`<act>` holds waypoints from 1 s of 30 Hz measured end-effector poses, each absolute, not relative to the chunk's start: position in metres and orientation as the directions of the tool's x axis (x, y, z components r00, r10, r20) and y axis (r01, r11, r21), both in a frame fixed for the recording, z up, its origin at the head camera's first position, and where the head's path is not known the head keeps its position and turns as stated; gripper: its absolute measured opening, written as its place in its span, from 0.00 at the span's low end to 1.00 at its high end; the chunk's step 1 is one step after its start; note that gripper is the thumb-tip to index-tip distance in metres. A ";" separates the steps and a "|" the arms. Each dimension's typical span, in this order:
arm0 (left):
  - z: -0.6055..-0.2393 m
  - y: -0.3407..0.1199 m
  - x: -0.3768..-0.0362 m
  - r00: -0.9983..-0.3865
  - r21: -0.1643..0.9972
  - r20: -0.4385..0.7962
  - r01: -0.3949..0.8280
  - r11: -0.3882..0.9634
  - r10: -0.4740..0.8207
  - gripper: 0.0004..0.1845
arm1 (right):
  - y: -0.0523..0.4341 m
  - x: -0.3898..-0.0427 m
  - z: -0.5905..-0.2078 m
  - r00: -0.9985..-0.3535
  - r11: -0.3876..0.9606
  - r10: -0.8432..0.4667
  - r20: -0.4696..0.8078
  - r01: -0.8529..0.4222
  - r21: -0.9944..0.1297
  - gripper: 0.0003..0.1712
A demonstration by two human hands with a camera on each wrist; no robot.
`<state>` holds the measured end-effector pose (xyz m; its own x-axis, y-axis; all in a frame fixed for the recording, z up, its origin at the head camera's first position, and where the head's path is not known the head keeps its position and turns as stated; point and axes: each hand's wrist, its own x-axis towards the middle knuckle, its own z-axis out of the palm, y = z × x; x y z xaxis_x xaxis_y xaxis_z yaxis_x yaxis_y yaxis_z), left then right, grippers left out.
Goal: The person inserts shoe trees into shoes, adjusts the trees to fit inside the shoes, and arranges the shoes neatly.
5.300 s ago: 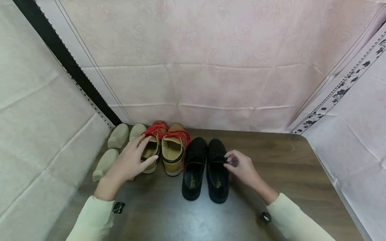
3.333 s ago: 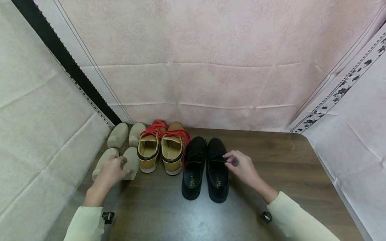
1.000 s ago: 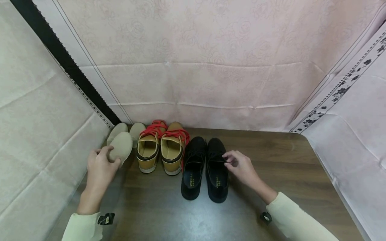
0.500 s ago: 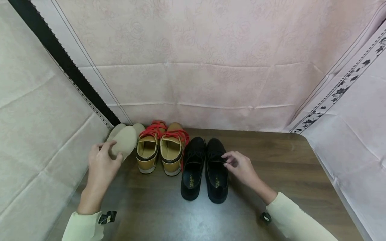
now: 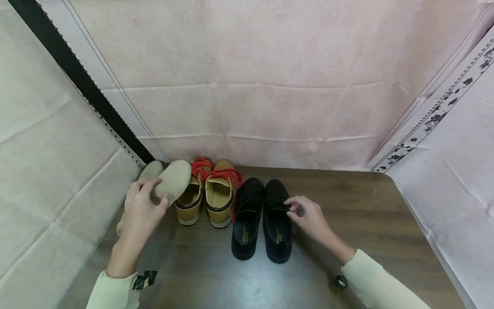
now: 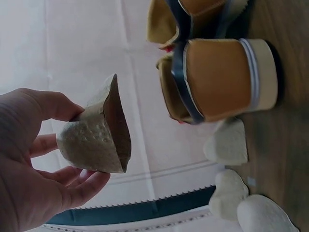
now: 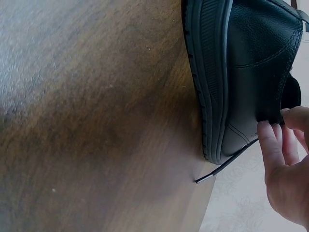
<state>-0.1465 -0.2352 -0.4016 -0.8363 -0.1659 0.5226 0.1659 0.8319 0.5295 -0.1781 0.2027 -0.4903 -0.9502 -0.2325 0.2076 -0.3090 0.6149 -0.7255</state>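
Our left hand (image 5: 140,206) curls round a beige shoe insert (image 5: 172,181), rough-grained with a hollow brown back, lifted just over the tan lace-up shoes (image 5: 210,195) with red laces. Our right hand (image 5: 308,214) pinches the collar of the right black suede shoe (image 5: 278,219), whose ribbed rubber sole sits flat on the table. More beige inserts (image 6: 231,193) lie by the left wall. The dark wood-grain tabletop (image 5: 366,206) stays bare toward its rounded right corner, hemmed by pale embossed fabric walls (image 5: 270,64).
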 end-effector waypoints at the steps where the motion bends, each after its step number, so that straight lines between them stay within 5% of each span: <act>1: -0.401 -0.233 -0.146 -0.837 0.527 0.525 0.176 0.832 -0.156 0.21 | 0.203 -0.178 -0.491 -0.950 0.616 -0.230 0.210 -0.309 -0.725 0.17; 30: -0.383 -0.191 -0.146 -0.840 0.503 0.543 0.342 0.794 0.019 0.22 | 0.203 -0.177 -0.493 -0.945 0.613 -0.229 0.234 -0.327 -0.719 0.17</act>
<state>-0.1463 -0.1911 -0.3831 -0.8398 0.0187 0.5426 0.3424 0.7939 0.5025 -0.1765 0.2027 -0.4925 -0.9449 -0.2294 0.2336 -0.3267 0.6132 -0.7192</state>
